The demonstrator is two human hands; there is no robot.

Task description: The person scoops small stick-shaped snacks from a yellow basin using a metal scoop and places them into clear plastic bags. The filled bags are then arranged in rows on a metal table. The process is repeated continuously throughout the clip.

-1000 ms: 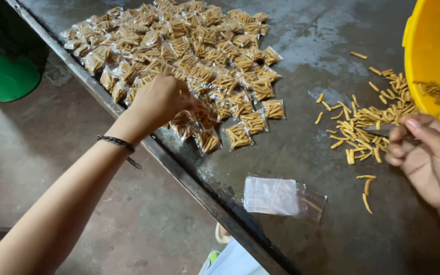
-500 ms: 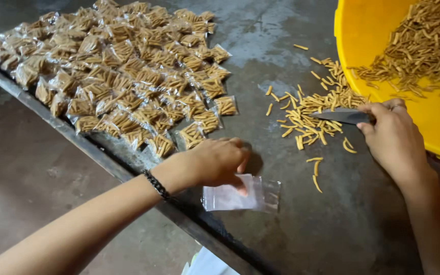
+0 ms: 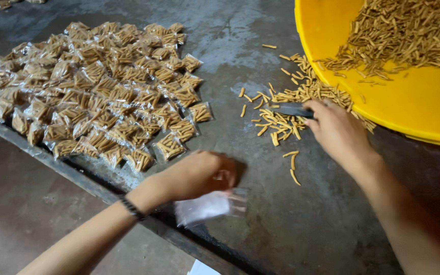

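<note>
My left hand (image 3: 194,174) grips an empty clear plastic pouch (image 3: 205,208) near the front edge of the grey metal table (image 3: 291,234). My right hand (image 3: 338,133) holds a small dark flat scoop (image 3: 291,109) pressed into a loose pile of yellow snack sticks (image 3: 281,119) on the table. A big yellow tub (image 3: 408,107) at the upper right holds many more snack sticks (image 3: 408,35). To the left lies a spread of several filled, sealed clear packets (image 3: 98,97).
The table's front rim (image 3: 52,163) runs diagonally from left to bottom centre, with a concrete floor (image 3: 21,214) below it. A few stray sticks (image 3: 292,165) lie between my hands. A white object (image 3: 199,268) shows under the table edge.
My left hand left the packet pile, came to the empty pouch and took hold of it. My right hand picked up the dark scoop and pushed it into the loose sticks.
</note>
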